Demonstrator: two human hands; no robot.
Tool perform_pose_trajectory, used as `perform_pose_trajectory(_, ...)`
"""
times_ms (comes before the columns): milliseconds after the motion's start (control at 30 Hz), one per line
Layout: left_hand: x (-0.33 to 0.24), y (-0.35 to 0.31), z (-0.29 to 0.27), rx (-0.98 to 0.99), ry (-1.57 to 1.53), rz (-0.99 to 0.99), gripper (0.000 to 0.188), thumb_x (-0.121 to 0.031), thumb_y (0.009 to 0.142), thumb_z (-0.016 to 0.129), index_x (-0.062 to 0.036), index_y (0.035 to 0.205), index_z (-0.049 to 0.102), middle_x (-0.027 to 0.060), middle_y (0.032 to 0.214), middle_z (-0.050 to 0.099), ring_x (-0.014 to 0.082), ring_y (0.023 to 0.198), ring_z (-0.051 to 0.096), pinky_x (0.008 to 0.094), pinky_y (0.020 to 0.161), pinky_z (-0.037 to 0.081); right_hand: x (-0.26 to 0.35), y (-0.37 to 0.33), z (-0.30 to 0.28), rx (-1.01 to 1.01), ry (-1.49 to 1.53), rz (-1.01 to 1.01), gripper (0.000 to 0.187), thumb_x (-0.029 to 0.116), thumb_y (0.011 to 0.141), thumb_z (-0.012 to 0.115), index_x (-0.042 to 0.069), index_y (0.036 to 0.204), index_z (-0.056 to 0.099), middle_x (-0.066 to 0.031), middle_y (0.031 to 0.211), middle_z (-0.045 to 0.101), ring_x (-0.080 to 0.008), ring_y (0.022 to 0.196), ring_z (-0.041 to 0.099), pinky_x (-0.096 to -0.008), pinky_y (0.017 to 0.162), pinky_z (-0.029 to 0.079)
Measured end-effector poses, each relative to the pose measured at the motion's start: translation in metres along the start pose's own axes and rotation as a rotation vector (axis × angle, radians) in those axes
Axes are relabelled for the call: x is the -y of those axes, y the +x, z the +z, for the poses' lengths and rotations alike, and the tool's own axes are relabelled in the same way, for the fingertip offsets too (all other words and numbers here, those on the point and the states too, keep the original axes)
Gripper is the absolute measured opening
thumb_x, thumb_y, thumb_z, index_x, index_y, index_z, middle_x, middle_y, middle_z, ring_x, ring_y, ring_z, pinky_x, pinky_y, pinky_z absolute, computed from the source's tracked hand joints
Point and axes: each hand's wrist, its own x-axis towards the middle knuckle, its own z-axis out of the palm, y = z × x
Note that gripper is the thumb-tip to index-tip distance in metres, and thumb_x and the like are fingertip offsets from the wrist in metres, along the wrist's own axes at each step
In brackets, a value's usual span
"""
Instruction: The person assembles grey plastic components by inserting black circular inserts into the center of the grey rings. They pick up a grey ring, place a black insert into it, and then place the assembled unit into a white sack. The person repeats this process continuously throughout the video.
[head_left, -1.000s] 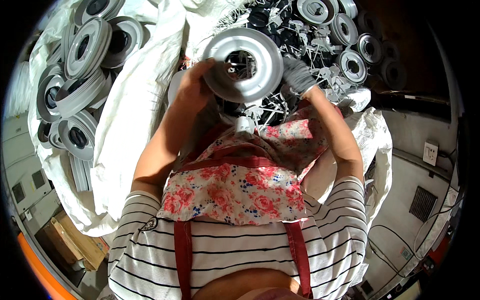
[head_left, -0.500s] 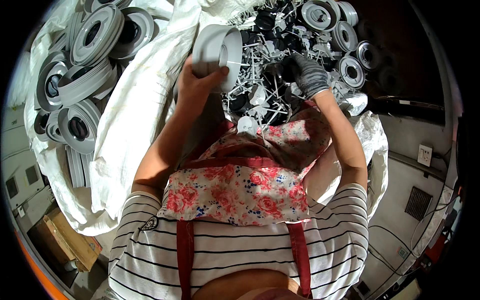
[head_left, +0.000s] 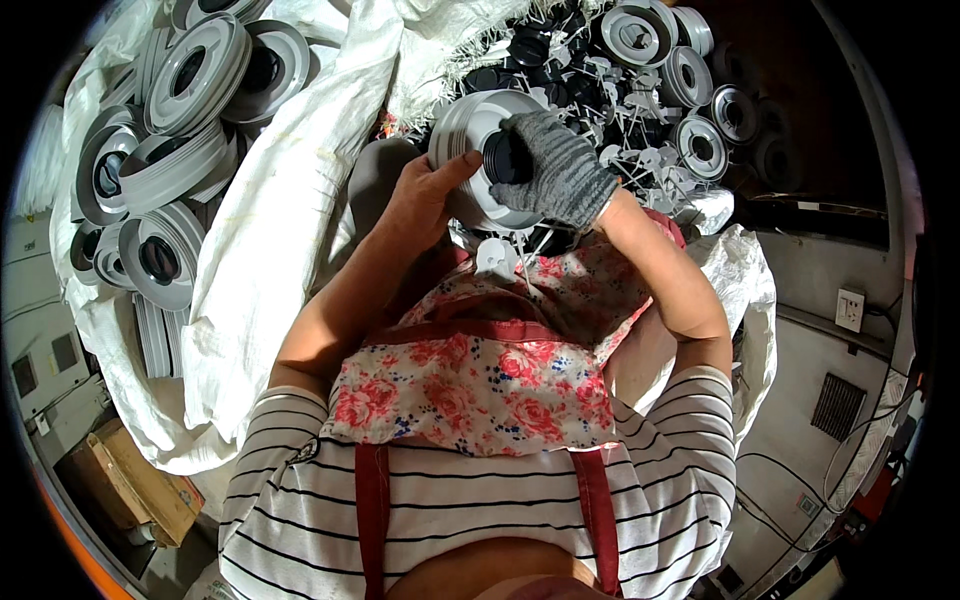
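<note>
My bare left hand (head_left: 418,198) grips a light grey, round plastic flange (head_left: 462,122) by its rim, with the thumb pressed on its near face. Over the flange's centre is my right hand (head_left: 568,172), in a grey knitted glove, its fingers closed round a black ribbed plastic cap (head_left: 501,160). That cap sits at the flange's central hole; whether it is seated inside I cannot tell. Beneath both hands lies a heap of black caps and pale stemmed plastic pieces (head_left: 648,160). A loose pale piece (head_left: 495,257) rests on the floral apron (head_left: 470,385).
To the left, a white woven sack (head_left: 270,230) holds several grey flanges with black centres (head_left: 160,258). More grey flanges (head_left: 700,147) lie right of the heap. A cardboard box (head_left: 145,485) stands lower left; a wall socket (head_left: 849,308) and cables are at the right.
My right hand has lifted a black cap from the heap and brought it left to the flange. My left hand has moved right and nearer, turning the flange's face toward the right hand.
</note>
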Motion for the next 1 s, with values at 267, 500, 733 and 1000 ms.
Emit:
perform_pose_trajectory(267, -0.017, 0.0, 0.013, 0.035, 0.131, -0.116, 0.032, -0.025, 0.083, 0.07, 0.0007, 0.099, 0.061, 0.0042, 0.085, 0.062, 0.0132, 0.072, 0.061, 0.0297, 0.068, 0.052, -0.009, -0.018, 0.003, -0.049, 0.008, -0.194, 0.07, 0.026, 0.066, 0.075, 0.004, 0.127, 0.047, -0.0179, 0.117, 0.054, -0.0368, 0.109, 0.052, -0.0435, 0.096, 0.042)
perform_pose_trajectory(500, -0.006, -0.005, 0.012, -0.002, 0.412, 0.062, 0.031, -0.023, 0.08, 0.073, -0.0005, 0.096, 0.061, 0.001, 0.08, 0.058, 0.0089, 0.067, 0.056, 0.0272, 0.06, 0.05, -0.006, -0.016, 0.029, -0.179, 0.351, 0.144, 0.071, 0.031, 0.067, 0.076, 0.003, 0.126, 0.049, -0.0206, 0.109, 0.058, -0.037, 0.101, 0.055, -0.0426, 0.092, 0.045)
perform_pose_trajectory(733, -0.026, -0.005, 0.005, 0.048, 0.322, -0.15, 0.028, -0.017, 0.079, 0.074, 0.0024, 0.093, 0.06, 0.0025, 0.077, 0.06, 0.0113, 0.066, 0.059, 0.0268, 0.059, 0.051, -0.008, -0.022, 0.024, -0.19, 0.144, -0.201, 0.066, 0.028, 0.069, 0.076, 0.004, 0.125, 0.049, -0.0206, 0.114, 0.053, -0.0379, 0.106, 0.052, -0.044, 0.09, 0.045)
perform_pose_trajectory(1000, -0.017, -0.01, 0.028, -0.037, 0.451, 0.148, 0.044, -0.016, 0.074, 0.076, 0.001, 0.109, 0.057, 0.0093, 0.094, 0.065, 0.0148, 0.082, 0.063, 0.0294, 0.07, 0.052, -0.021, -0.009, 0.031, -0.096, 0.499, 0.118, 0.052, 0.04, 0.09, 0.05, -0.007, 0.113, 0.051, -0.0202, 0.093, 0.064, -0.034, 0.081, 0.065, -0.0378, 0.073, 0.054)
